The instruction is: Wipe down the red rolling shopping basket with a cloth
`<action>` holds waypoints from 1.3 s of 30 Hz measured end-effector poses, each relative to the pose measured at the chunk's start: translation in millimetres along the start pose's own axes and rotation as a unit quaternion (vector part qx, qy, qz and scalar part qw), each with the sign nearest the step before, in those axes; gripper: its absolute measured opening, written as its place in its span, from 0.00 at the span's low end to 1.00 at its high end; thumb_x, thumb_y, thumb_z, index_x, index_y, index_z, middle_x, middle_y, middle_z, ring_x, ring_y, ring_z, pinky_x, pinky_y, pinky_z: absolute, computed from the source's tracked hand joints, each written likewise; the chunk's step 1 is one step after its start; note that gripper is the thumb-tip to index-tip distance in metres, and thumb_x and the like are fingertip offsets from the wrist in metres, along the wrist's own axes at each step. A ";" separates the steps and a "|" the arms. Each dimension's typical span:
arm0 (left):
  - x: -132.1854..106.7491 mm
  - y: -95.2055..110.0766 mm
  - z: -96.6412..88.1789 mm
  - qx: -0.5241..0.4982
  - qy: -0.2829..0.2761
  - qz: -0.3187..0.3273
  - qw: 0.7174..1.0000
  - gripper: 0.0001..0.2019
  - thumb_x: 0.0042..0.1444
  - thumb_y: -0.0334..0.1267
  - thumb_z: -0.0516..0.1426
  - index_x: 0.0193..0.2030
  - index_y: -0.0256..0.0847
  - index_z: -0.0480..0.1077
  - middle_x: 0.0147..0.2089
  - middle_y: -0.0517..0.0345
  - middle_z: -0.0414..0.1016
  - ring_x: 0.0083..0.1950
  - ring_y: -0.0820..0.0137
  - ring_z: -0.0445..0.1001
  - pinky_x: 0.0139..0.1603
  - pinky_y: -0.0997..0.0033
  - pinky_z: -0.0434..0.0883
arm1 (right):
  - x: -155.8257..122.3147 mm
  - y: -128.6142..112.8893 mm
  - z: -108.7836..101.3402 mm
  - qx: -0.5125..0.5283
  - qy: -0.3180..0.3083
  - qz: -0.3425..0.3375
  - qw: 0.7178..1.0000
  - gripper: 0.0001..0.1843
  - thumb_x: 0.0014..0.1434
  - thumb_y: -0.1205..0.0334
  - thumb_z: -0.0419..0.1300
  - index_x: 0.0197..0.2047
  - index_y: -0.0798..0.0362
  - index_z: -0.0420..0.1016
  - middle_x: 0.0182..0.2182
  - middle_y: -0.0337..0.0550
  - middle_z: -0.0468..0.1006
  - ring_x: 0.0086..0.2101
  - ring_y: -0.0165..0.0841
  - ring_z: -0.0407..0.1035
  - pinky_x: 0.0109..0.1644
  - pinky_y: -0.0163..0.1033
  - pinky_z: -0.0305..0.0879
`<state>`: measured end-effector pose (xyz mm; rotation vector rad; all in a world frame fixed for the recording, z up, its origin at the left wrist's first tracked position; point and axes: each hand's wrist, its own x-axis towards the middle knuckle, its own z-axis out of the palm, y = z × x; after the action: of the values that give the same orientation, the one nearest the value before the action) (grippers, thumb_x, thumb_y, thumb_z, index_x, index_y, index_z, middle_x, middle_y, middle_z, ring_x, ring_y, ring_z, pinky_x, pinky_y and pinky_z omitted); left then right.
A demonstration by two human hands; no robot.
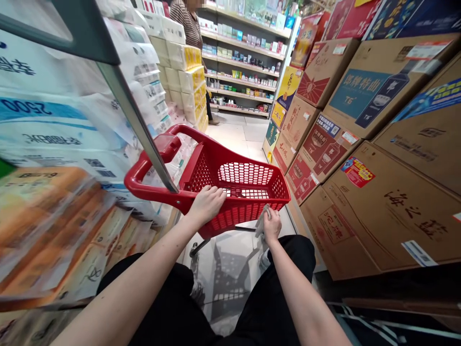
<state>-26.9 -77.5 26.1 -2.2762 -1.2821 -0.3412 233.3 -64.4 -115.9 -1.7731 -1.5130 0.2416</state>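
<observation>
A red plastic shopping basket [248, 192] on a wheeled frame stands in a narrow shop aisle in front of me, and I see nothing inside it. My left hand [207, 204] grips the basket's near rim. Lower down, my right hand [271, 225] is closed around a grey cloth [262, 218] against the basket's outer side. The basket's red handle [158, 158] sticks out to the left, partly hidden behind a grey metal shelf post [139, 122]. My legs in black trousers fill the bottom of the view.
Stacked paper-goods packs [54, 158] crowd the left side. Brown and red cardboard boxes [378, 158] are piled high on the right. A person in a striped top [187, 24] stands at the aisle's far end before stocked shelves [245, 62]. Pale tiled floor [241, 134] runs between.
</observation>
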 end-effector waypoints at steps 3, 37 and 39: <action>1.0 -1.2 0.2 0.001 0.007 -0.005 1.000 0.08 0.55 0.27 0.49 0.32 0.38 0.69 0.31 0.50 0.70 0.35 0.63 0.68 0.40 0.61 0.60 | -3.7 9.3 -1.0 0.023 0.023 0.032 0.999 0.21 0.61 0.55 0.48 0.49 0.55 0.75 0.44 0.51 0.74 0.42 0.37 0.69 0.45 0.36 0.61; 3.4 -7.9 3.6 0.019 -0.016 0.029 0.999 0.09 0.56 0.27 0.48 0.33 0.38 0.68 0.33 0.49 0.70 0.36 0.63 0.68 0.41 0.60 0.61 | 26.8 20.1 -8.6 -0.122 -0.020 -0.040 0.991 0.20 0.61 0.59 0.47 0.54 0.48 0.70 0.46 0.46 0.69 0.41 0.33 0.65 0.37 0.33 0.57; 3.5 -6.4 3.1 0.019 -0.009 0.009 1.000 0.09 0.56 0.28 0.48 0.32 0.38 0.69 0.32 0.49 0.70 0.36 0.62 0.68 0.40 0.60 0.60 | 26.6 23.7 -13.3 -0.110 -0.025 -0.049 0.992 0.20 0.61 0.57 0.47 0.53 0.47 0.72 0.45 0.44 0.69 0.40 0.32 0.65 0.38 0.33 0.57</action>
<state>-30.6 -70.6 27.0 -2.2624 -1.2649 -0.2874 266.4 -45.8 -113.7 -1.8674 -1.7130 0.0732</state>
